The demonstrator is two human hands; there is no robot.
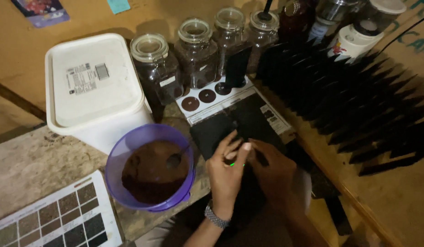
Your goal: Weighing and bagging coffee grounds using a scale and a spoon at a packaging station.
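My left hand [226, 167], with a metal bracelet at the wrist, and my right hand [272, 167] meet over a flat black pouch [248, 121] lying on the wooden table. Both pinch the pouch's near edge; a small green glow shows between the fingers. To the left stands a purple bowl [125, 151] filled with brown powder [150, 176], a spoon [175, 159] resting in it.
A white lidded tub [90, 82] stands at the back left. Several glass jars [196, 52] of dark powder line the back. Rows of upright black pouches [340, 87] fill the right side. A colour sample chart [61, 219] lies near left, a card with brown circles [207, 97] behind the pouch.
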